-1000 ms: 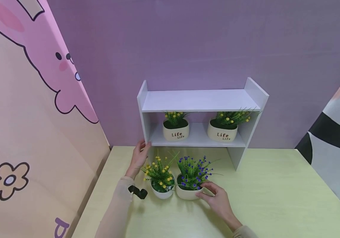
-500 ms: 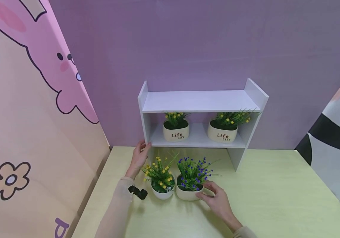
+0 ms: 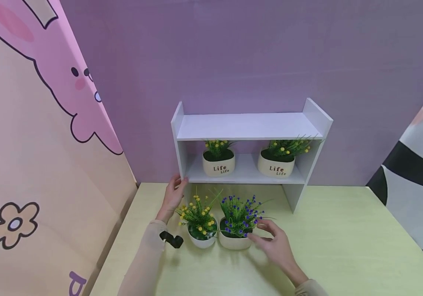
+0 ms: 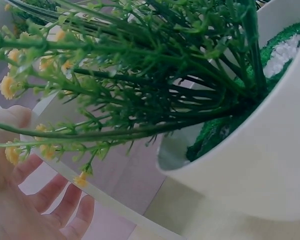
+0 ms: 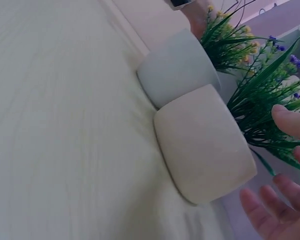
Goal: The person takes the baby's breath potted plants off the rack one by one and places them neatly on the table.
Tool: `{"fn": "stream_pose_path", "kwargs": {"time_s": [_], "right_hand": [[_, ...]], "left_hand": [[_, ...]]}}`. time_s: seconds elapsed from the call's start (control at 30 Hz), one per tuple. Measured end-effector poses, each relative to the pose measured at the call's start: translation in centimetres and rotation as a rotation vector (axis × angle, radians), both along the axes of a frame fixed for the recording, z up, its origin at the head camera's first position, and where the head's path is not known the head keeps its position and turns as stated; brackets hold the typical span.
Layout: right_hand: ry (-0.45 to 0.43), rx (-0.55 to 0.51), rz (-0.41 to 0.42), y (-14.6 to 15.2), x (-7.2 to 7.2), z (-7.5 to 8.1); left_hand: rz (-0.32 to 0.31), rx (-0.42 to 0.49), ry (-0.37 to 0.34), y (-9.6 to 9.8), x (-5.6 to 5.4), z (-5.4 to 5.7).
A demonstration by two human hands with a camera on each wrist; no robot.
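In the head view my left hand [image 3: 174,195] touches the left side of the white shelf [image 3: 229,176]. The left wrist view shows the fingers [image 4: 52,195] loosely bent by the panel, with yellow flowers close to the thumb. My right hand [image 3: 275,242] is spread just right of a cream pot [image 5: 205,145] with blue-purple flowers [image 3: 242,211]; the right wrist view shows it apart from the pot. Beside that pot stands a white round pot [image 3: 202,242] with yellow flowers [image 3: 198,213]. Both pots sit upright on the table.
On the shelf's middle board stand two cream "Life" pots, a left pot [image 3: 219,166] and a right pot [image 3: 276,167], with yellow flowers. The pale table [image 3: 352,234] meets a purple wall [image 3: 255,53] behind. A cartoon-printed panel [image 3: 48,164] flanks the left.
My right hand has let go of the cream pot's right side and drawn slightly right. The pots stay where they were, and my left hand keeps its place at the shelf.
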State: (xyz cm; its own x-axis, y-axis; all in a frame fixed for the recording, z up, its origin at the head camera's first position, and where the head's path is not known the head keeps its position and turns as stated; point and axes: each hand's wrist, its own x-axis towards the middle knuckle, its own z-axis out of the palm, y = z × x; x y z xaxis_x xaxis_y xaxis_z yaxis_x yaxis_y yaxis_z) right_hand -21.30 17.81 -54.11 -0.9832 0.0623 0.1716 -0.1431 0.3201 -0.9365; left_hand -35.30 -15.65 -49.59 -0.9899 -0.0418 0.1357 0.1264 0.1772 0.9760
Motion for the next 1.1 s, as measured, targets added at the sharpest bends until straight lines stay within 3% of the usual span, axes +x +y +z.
{"fn": "stream_pose_path", "kwargs": {"time_s": [0.2,0.37,0.77,1.1], "right_hand": [[0.081,-0.052,-0.059,0.0,-0.1,1.0],[0.151,-0.108,-0.063,0.2,-0.3,2.2],[0.306,-0.034,-0.056,0.6,-1.2,6.3],[0.294,0.078,0.022,0.2,-2.3,9.3]], "left_hand": [[-0.001,-0.005,-0.001,0.0,0.0,0.1],[0.011,-0.025,-0.010,0.0,-0.1,0.0],[0.009,-0.028,0.000,0.0,-0.4,-0.3],[0.022,-0.034,-0.011,0.2,-0.3,-0.1]]}}
